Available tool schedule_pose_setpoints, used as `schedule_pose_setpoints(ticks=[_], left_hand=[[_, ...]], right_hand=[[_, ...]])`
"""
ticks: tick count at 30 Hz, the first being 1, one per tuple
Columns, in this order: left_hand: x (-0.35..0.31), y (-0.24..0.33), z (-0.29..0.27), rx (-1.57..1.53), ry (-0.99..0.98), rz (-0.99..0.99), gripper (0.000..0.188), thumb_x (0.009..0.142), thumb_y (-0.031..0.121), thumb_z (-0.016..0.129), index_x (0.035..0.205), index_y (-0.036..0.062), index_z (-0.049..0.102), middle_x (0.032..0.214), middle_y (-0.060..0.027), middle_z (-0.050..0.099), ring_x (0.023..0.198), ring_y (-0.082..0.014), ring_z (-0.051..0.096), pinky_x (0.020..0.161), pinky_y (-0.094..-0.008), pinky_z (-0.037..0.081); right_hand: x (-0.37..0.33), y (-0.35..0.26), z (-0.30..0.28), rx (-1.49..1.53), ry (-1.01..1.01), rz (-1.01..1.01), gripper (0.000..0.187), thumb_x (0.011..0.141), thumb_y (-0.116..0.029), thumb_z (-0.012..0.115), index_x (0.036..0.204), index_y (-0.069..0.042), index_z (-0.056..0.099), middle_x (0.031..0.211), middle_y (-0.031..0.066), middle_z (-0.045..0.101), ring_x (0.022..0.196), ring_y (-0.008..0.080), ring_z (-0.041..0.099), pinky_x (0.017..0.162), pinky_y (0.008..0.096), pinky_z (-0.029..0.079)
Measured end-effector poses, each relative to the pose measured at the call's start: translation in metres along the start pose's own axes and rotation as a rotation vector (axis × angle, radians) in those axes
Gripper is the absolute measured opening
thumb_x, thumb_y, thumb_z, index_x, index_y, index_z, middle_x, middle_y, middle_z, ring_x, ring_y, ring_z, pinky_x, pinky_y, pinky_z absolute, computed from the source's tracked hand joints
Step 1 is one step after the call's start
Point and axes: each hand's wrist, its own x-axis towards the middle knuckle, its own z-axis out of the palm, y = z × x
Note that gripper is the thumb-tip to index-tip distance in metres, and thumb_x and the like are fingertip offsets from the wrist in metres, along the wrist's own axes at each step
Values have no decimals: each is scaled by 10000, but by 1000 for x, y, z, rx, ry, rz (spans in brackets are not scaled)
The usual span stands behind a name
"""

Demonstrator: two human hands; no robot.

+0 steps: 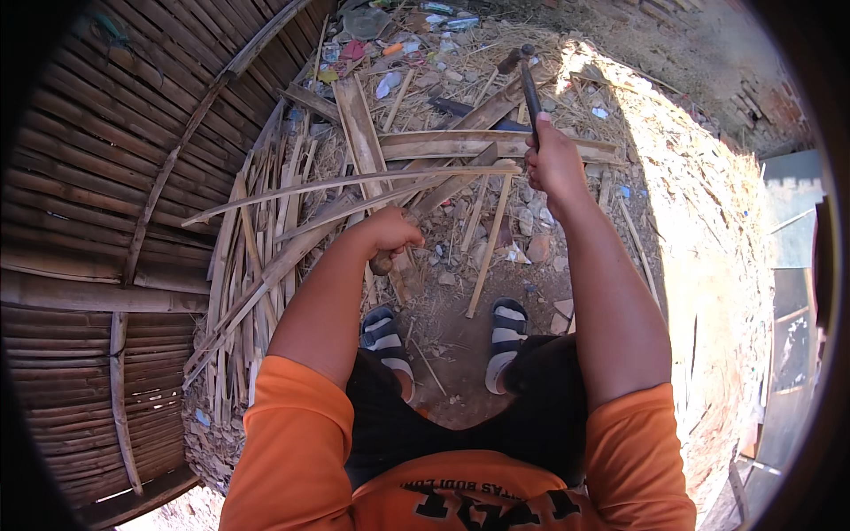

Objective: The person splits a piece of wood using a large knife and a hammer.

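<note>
My right hand (555,162) is closed around the dark handle of a hammer (530,93), raised with its head pointing away from me. Lower and to the left, my left hand (395,231) grips what looks like a machete (453,185). Its rounded wooden handle end shows below the fist, and its brownish blade slants away to the right. Thin bamboo strips (345,181) cross at the blade, and whether they touch it I cannot tell. Just beyond lies a wide split bamboo piece (496,143), curved side to side.
A woven bamboo wall (133,168) rises on the left, with a pile of bamboo slats (257,257) along it. Litter and stones (390,49) cover the far ground. A sunlit brick wall (735,80) stands at the right. My sandalled feet (507,341) are close below the bamboo.
</note>
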Motion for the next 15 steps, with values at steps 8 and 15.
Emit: schedule_pose_setpoints(ticks=[8, 15], left_hand=[[-112, 45, -12, -546, -19, 224, 191, 874, 126, 751, 904, 74, 570, 661, 25, 516, 513, -72, 481, 491, -280, 420], [-210, 63, 3, -655, 24, 438, 225, 893, 150, 756, 965, 89, 552, 676, 17, 529, 507, -77, 474, 497, -282, 416]], right_hand=[[-101, -73, -70, 109, 91, -214, 408, 1064, -447, 492, 918, -72, 557, 634, -49, 420, 513, 54, 361, 448, 237, 288], [-124, -34, -55, 222, 114, -246, 370, 1012, -409, 635, 881, -89, 502, 650, -21, 459, 523, 75, 440, 459, 257, 367]])
